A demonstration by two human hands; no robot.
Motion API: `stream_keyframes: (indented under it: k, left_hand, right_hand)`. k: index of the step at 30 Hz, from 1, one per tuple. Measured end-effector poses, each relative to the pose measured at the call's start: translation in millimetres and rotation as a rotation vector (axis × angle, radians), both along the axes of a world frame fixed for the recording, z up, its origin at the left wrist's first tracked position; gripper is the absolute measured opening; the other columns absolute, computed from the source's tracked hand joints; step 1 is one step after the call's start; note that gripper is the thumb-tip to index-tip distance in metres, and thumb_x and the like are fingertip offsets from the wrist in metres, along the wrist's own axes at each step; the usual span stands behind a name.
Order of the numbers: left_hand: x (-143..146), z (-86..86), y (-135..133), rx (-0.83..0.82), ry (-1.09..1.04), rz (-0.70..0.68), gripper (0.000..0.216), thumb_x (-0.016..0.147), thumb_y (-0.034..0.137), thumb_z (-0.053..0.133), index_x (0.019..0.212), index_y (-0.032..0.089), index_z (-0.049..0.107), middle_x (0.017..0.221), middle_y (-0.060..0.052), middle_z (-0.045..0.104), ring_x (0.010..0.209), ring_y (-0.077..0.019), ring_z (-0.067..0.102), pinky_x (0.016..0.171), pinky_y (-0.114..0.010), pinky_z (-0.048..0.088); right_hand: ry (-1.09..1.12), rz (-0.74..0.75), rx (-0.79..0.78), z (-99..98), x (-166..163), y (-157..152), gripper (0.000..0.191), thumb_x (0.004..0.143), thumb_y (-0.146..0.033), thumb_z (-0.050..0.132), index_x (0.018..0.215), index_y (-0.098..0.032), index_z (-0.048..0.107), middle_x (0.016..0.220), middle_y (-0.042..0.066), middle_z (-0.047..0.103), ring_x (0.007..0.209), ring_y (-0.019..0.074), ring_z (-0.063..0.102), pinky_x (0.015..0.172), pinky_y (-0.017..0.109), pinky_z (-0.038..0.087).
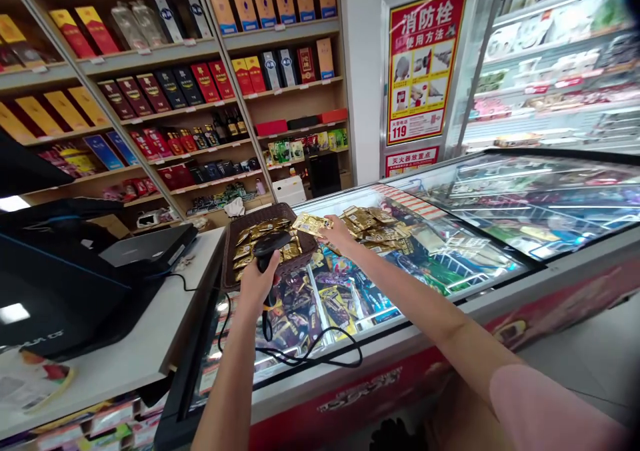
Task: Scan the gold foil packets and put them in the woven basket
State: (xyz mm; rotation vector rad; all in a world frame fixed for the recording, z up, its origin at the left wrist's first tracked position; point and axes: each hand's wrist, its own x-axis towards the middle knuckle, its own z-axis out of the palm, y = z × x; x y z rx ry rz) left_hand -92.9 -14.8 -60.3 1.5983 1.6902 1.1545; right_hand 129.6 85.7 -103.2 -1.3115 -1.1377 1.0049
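My left hand (259, 279) is wrapped round the handle of a black barcode scanner (273, 242), whose head is over a brown woven basket (230, 254). Gold packets (245, 244) fill much of that basket. In my right hand (339, 232) is a gold packet (311, 224), pinched at its right end above the basket's right rim. Beyond the right hand, a loose pile of similar gold packets (370, 221) lies on the glass top of a chest freezer (325, 284). The scanner's black cable (320, 359) loops across the front of the glass.
At left, a checkout machine (60, 271) stands on a white counter (150, 331). Shelves (185, 111) of boxed bottles line the back wall. A red fire hydrant sign (425, 64) hangs beyond the freezer. A lit display fridge (550, 64) is at far right.
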Motion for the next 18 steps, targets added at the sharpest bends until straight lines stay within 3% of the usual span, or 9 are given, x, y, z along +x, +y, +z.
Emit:
stream_keyframes:
  k: [5, 11, 18]
  left_hand:
    - [36, -7.5, 5, -0.03, 0.091, -0.103, 0.058, 0.076, 0.077, 0.056, 0.075, 0.019, 0.06, 0.056, -0.005, 0.064, 0.056, -0.0222, 0.062, 0.055, -0.03, 0.04]
    - [68, -3.1, -2, -0.018, 0.113, -0.163, 0.051, 0.078, 0.071, 0.058, 0.076, 0.02, 0.057, 0.057, -0.003, 0.062, 0.055, -0.0216, 0.062, 0.053, -0.029, 0.038]
    - [73, 0.9, -6, -0.041, 0.14, -0.178, 0.052, 0.078, 0.071, 0.057, 0.077, 0.019, 0.06, 0.059, -0.005, 0.065, 0.058, -0.0228, 0.064, 0.056, -0.029, 0.04]
  right_hand:
    - [-0.116, -0.108, 0.066, -0.5, 34, -32, 0.052, 0.088, -0.022, 0.059, 0.139, -0.018, 0.047, 0.134, 0.015, 0.057, 0.092, 0.0204, 0.07, 0.07, 0.028, 0.059]
    - [-0.349, -0.213, 0.073, 5.6, 56, -54, 0.05, 0.087, -0.025, 0.064, 0.134, -0.016, 0.054, 0.119, 0.013, 0.066, 0.097, 0.0256, 0.066, 0.078, 0.032, 0.054]
    - [-0.263, -0.124, 0.021, -10.3, 73, -63, 0.055, 0.09, -0.026, 0.061, 0.143, -0.018, 0.048, 0.123, 0.015, 0.065, 0.082, 0.0219, 0.07, 0.065, 0.03, 0.055]
